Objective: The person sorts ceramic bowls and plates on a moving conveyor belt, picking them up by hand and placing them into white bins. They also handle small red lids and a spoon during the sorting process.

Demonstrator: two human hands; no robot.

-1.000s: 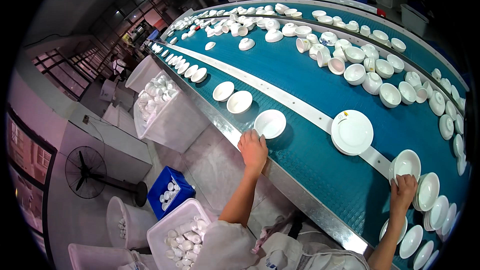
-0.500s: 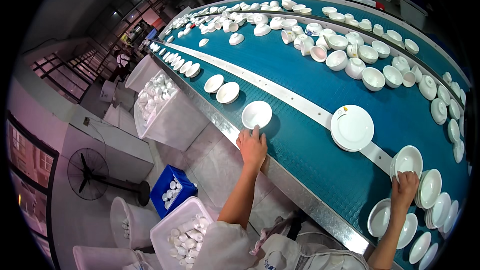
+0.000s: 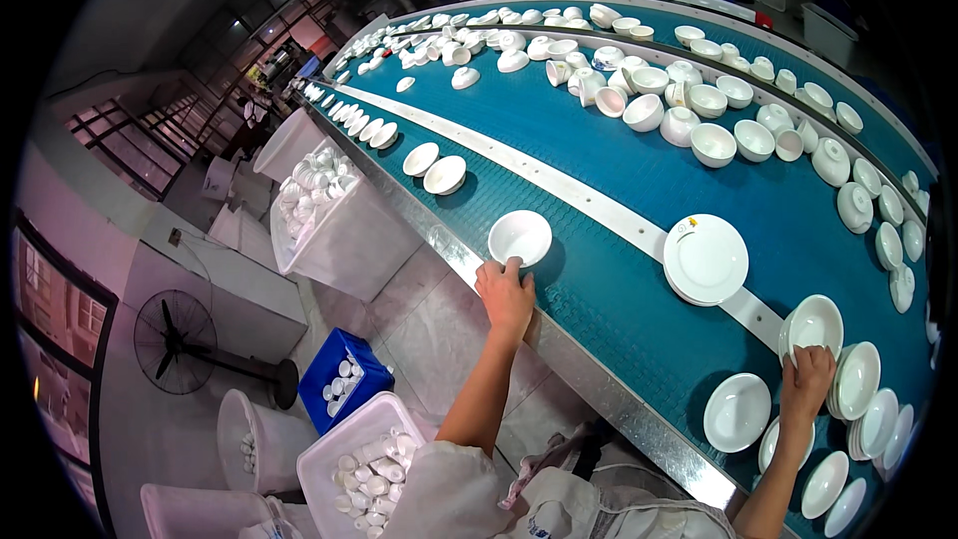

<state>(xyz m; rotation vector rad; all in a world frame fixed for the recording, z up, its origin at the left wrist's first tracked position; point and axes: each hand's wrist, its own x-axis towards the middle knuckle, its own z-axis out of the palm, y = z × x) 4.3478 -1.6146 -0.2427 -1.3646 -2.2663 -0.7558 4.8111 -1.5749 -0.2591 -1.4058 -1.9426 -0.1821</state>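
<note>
Two hands: a person leans over a teal conveyor belt (image 3: 619, 190) crowded with white crockery, one arm stretched to each side.
Left hand: the left hand (image 3: 506, 296) lies flat at the belt's near edge, fingers together, tips touching the rim of a small bowl (image 3: 520, 237); it grips nothing.
Small bowl: upright, mouth up, alone on the near lane, just beside the metal edge (image 3: 449, 252).
Right hand: the right hand (image 3: 806, 379) curls over the lower rim of a tilted bowl (image 3: 814, 324), fingers half closed on it; whether the bowl is lifted, I cannot tell.
Around the right hand: a shallow bowl (image 3: 737, 411) sits just to its left, and leaning rows of bowls (image 3: 868, 409) stand to its right.
Plates: a short stack of flat plates (image 3: 706, 260) rests on the white divider strip (image 3: 559, 185), between the two hands.
Far lanes: dozens of cups and bowls (image 3: 699, 110) lie scattered up the belt.
Floor side: a clear bin (image 3: 339, 215), a blue crate (image 3: 344, 384) and a white tub (image 3: 364, 459) hold more small pieces; a fan (image 3: 175, 329) stands nearby.
</note>
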